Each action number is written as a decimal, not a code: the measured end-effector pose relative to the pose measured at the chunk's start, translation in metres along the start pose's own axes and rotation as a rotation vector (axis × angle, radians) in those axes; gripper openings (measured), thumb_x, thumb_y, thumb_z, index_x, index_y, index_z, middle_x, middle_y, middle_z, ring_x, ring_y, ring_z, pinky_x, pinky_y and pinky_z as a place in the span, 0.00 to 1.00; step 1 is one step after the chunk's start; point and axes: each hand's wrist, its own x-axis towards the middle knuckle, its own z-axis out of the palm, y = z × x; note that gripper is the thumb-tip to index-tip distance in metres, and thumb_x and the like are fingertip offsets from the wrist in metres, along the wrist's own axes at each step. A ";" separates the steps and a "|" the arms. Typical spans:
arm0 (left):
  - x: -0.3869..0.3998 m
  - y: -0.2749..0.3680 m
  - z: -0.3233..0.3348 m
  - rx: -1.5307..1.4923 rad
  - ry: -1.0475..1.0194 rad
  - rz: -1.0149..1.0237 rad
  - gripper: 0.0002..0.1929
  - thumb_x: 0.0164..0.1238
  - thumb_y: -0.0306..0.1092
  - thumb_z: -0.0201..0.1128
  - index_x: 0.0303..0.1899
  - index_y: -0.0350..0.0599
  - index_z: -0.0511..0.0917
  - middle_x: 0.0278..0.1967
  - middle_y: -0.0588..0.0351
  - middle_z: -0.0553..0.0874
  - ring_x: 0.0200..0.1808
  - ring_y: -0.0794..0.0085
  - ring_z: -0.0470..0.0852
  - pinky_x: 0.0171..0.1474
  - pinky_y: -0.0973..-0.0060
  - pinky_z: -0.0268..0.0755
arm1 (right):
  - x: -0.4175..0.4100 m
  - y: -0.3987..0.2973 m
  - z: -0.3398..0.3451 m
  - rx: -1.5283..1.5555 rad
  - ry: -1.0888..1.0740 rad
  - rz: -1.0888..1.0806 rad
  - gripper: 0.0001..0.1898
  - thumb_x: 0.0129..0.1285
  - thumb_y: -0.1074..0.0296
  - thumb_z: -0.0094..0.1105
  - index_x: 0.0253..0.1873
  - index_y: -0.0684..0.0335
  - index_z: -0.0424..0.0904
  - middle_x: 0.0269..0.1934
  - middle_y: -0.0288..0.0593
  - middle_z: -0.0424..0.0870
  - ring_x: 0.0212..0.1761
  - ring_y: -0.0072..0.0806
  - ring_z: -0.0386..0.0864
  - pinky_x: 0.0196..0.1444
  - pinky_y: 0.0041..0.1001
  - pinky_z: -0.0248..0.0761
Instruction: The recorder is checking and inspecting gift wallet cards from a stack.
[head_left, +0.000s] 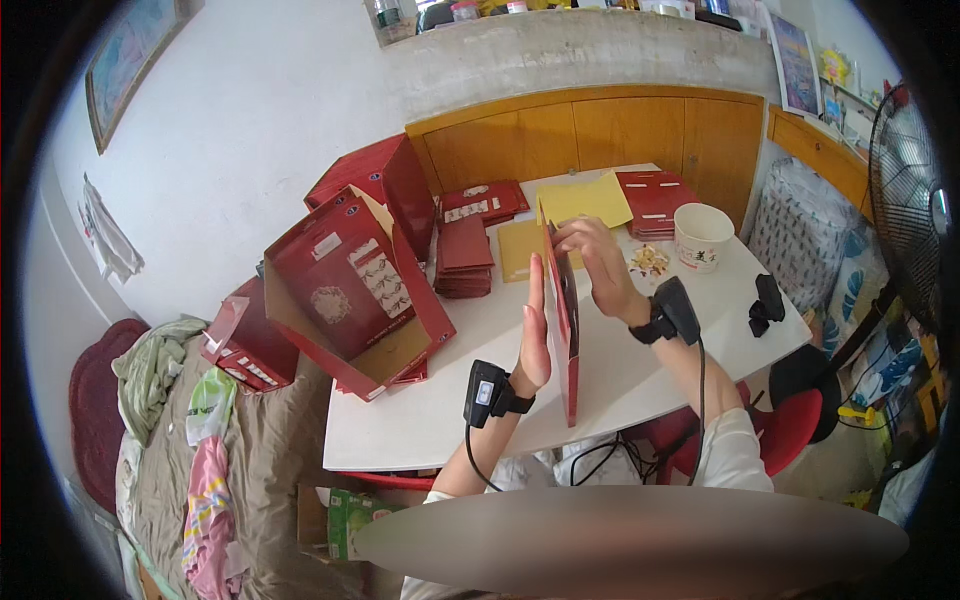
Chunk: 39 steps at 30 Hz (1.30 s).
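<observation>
A thin red cardboard piece (571, 375) stands on edge on the white table, seen nearly edge-on between my hands. My left hand (534, 341) is held flat along its left face, fingers straight; whether the palm touches is hard to tell. On the other side, the bent fingers of my right hand (600, 262) grip the piece near its far edge, the fingertips partly hidden. Behind it lie a yellow sheet (585, 199) and a tan card (519, 251). Left of my hands, a large open red carton (337, 277) leans tilted.
Stacks of red cardboard (463, 255) and flat red packages (657, 201) line the table's back. To the right are a paper bucket (703, 236), small loose scraps (649, 261) and black objects (765, 304). A standing fan (911, 202) is at far right, a bed (262, 465) at left.
</observation>
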 end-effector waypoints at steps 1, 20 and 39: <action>-0.005 -0.005 -0.004 -0.060 0.050 -0.074 0.37 0.72 0.61 0.26 0.71 0.39 0.41 0.72 0.54 0.47 0.73 0.67 0.44 0.72 0.70 0.33 | 0.007 0.000 -0.003 0.004 0.001 0.001 0.17 0.70 0.63 0.35 0.33 0.64 0.74 0.37 0.46 0.77 0.47 0.41 0.70 0.57 0.35 0.56; -0.063 0.036 0.002 0.473 -0.023 -0.293 0.42 0.54 0.29 0.63 0.68 0.32 0.46 0.52 0.40 0.72 0.52 0.62 0.72 0.52 0.70 0.66 | 0.037 -0.008 -0.014 -0.342 -0.497 -0.306 0.15 0.64 0.59 0.50 0.34 0.66 0.75 0.32 0.44 0.72 0.42 0.42 0.69 0.55 0.38 0.62; -0.075 0.040 -0.073 0.719 -0.043 0.050 0.27 0.41 0.12 0.55 0.50 0.38 0.78 0.46 0.44 0.83 0.48 0.53 0.82 0.52 0.68 0.73 | -0.015 -0.047 -0.046 -0.583 -0.779 -0.202 0.09 0.53 0.70 0.57 0.39 0.62 0.74 0.26 0.41 0.79 0.34 0.36 0.80 0.41 0.34 0.73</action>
